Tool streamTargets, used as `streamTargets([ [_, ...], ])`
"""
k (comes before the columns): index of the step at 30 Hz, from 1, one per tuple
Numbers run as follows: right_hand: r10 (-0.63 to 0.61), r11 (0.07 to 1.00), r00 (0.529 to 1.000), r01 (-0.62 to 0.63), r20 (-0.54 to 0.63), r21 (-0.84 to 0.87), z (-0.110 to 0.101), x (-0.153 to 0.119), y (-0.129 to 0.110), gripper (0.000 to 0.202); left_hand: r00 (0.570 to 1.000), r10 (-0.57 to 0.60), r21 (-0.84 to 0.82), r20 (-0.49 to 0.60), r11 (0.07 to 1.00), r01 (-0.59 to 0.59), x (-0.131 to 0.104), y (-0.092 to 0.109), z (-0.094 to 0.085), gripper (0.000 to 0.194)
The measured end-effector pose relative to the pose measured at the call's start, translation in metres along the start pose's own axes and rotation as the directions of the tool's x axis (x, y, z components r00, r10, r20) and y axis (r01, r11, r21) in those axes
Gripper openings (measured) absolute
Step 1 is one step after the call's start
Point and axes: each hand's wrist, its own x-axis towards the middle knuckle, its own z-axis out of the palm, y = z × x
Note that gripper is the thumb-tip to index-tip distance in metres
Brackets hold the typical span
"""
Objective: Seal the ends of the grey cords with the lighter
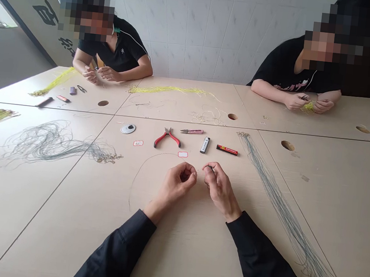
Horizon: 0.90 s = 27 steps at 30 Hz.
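My left hand (180, 180) is closed in a pinch above the table, near a thin dark thread (134, 175) that curves out to its left. What its fingertips hold is too small to make out. Just right of it, my right hand (218, 186) is closed around a small dark object (209, 168), mostly hidden by the thumb and fingers. The two hands are a little apart. Beyond them lie red-handled pliers (167, 139), pink-handled snips (192, 131), a white lighter (204, 145) and a red and black tube (227, 150).
Grey-green thread bundles lie left (55, 147) and right (274, 196). A round metal disc (128, 129) and small red-edged labels sit near the pliers. Across the table (174, 243), two people work with yellow threads (166, 90). Round holes (288, 146) pierce the tabletop.
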Motion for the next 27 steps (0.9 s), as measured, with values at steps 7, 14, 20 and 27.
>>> streamTargets([
  [7, 0.036, 0.996, 0.997, -0.031, 0.069, -0.078, 0.002, 0.0002, 0.0026, 0.055, 1.0, 0.014, 0.035, -0.016, 0.999, -0.013, -0.0017, 0.0036, -0.0001, 0.009],
  [14, 0.009, 0.986, 0.997, 0.003, 0.071, -0.167, 0.0015, 0.0014, -0.0006, 0.052, 0.997, 0.081, 0.113, 0.014, 0.99, -0.082, -0.0049, 0.0083, -0.0005, 0.008],
  [20, 0.009, 0.989, 0.995, 0.006, 0.101, -0.149, 0.001, 0.0015, 0.0019, 0.051, 0.992, 0.12, 0.139, 0.046, 0.982, -0.125, -0.0061, 0.0074, -0.0005, 0.007],
  [27, -0.007, 0.989, 0.989, 0.029, 0.147, -0.144, -0.0007, 0.0028, 0.0019, 0.046, 0.985, 0.164, 0.17, 0.044, 0.971, -0.17, -0.0061, 0.0042, -0.0004, 0.006],
])
